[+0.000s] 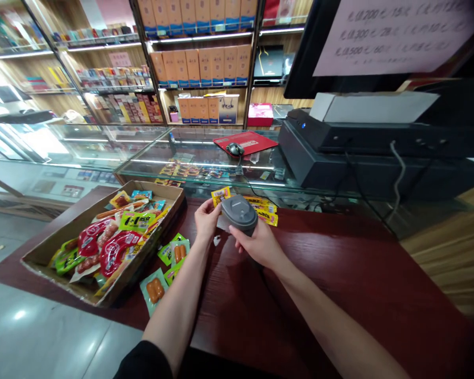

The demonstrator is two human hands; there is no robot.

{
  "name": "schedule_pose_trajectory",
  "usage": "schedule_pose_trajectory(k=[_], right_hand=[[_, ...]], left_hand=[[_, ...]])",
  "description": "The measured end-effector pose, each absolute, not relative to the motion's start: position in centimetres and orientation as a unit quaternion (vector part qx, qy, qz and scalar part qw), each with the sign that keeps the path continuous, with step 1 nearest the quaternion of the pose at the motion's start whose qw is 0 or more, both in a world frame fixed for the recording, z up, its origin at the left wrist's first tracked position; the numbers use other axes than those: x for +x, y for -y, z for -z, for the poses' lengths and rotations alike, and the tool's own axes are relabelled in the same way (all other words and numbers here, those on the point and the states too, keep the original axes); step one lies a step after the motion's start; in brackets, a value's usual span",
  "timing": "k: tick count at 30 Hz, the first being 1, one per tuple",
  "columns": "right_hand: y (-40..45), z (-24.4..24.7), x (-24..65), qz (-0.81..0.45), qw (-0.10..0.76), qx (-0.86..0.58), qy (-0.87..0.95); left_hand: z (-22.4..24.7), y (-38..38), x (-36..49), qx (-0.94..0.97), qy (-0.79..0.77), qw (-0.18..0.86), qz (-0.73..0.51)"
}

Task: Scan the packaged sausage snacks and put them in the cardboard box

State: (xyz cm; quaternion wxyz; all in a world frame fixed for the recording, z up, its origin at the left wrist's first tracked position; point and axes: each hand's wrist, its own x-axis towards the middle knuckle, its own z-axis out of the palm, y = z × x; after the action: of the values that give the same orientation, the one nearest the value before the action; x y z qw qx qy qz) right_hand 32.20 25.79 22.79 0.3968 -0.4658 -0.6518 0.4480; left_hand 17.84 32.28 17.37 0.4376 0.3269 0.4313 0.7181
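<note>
My right hand [260, 243] is wrapped round the handle of a dark grey barcode scanner [240, 211], above the red-brown counter. My left hand [207, 220] pinches a small yellow snack packet [221, 195] right at the scanner's front end. Behind the scanner lie several long yellow snack packets [267, 210], partly covered by it. To the left of my left forearm rest green snack packets [174, 271] and clear packs of small sausages [154, 289]. A cardboard box [35, 259] farther left holds red, green and yellow packaged snacks.
A glass display case [150, 156] stands behind the counter [319, 273], with a red mat [256, 141] and a computer mouse [234, 149] on it. Black cash-register equipment [339, 158] with cables is at the right, below a monitor [300, 63]. Stocked shelves line the back wall.
</note>
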Motion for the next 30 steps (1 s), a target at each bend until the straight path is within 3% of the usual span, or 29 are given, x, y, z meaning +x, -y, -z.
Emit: schedule_pose_trajectory(k=[10, 18, 24, 30], right_hand=[[-24.7, -25.8, 32.0, -0.481, 0.411, -0.47, 0.616], [-24.7, -26.1, 32.9, -0.468, 0.387, -0.465, 0.645], [-25.6, -25.7, 33.7, -0.448, 0.379, -0.464, 0.663], [-26.0, -26.5, 34.6, -0.435, 0.405, -0.475, 0.649]], left_hand=[[-23.1, -28.7, 11.4, 0.287, -0.423, 0.375, -0.773], [-28.4, -23.0, 0.2, 0.362, -0.513, 0.21, -0.749], [-29.0, -21.5, -3.8, 0.33, -0.564, 0.104, -0.75], [-27.7, -24.0, 0.2, 0.371, -0.557, 0.125, -0.732]])
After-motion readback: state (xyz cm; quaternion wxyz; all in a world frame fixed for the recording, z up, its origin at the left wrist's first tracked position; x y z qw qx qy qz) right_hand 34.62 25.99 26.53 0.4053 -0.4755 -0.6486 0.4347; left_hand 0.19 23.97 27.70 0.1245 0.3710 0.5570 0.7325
